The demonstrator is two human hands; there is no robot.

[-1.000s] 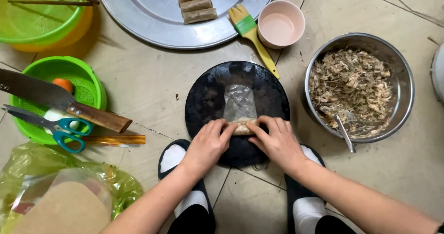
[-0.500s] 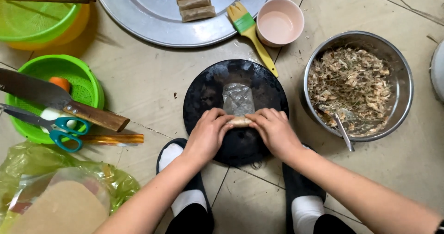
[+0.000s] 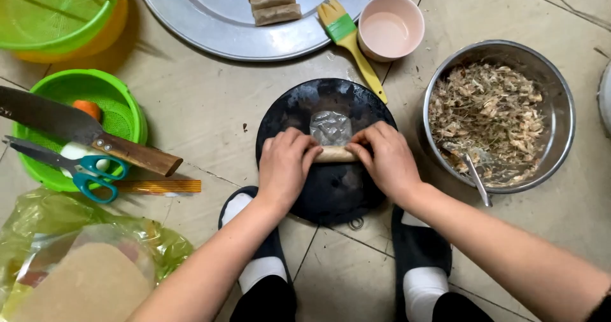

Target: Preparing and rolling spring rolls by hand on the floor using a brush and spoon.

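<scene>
Both hands, the left hand (image 3: 284, 164) and right hand (image 3: 384, 160), curl their fingertips onto the ends of the half-rolled spring roll (image 3: 333, 154) on the black round tray (image 3: 289, 115), whose thin, damp translucent wrapper (image 3: 330, 128) looks soft, tear-prone, best pressed gently near both ends.
</scene>
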